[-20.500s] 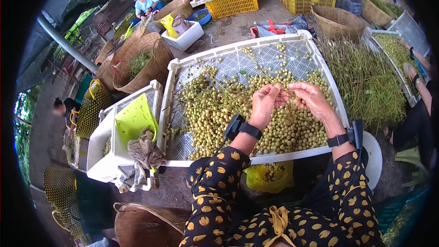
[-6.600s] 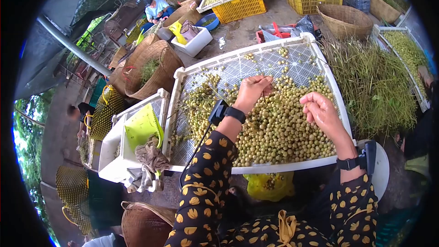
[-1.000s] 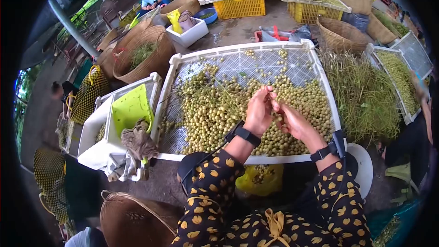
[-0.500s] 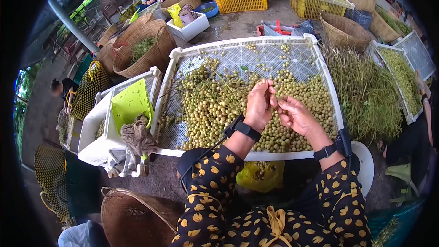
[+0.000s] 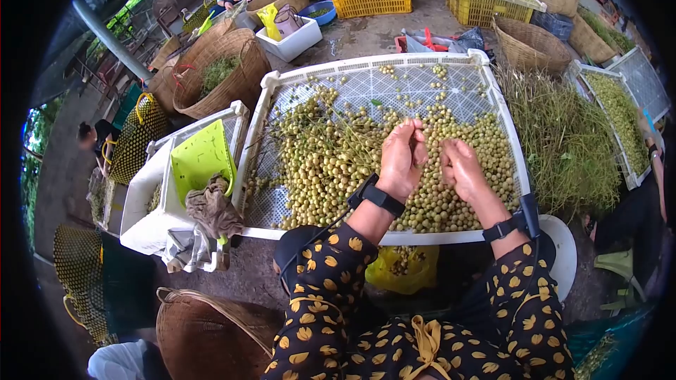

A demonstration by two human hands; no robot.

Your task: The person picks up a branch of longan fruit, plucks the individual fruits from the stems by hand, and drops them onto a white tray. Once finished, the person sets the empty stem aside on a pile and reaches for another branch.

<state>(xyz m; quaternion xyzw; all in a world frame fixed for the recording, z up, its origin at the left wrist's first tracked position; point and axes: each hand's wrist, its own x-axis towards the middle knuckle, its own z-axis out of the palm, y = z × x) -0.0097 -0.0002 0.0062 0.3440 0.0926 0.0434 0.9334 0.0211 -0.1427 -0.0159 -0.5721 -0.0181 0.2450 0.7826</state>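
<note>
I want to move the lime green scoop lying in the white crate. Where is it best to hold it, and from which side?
Probably the scoop at its upper edge, from above: its broad face lies open there, while a brown rag covers its lower end in the white crate.

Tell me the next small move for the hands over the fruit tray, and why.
Probably pull the fruit off the stem pinched between the left hand and right hand and let it drop into the white tray: both hands meet close above the loose fruit pile, with stemmed fruit waiting to their left.
</note>
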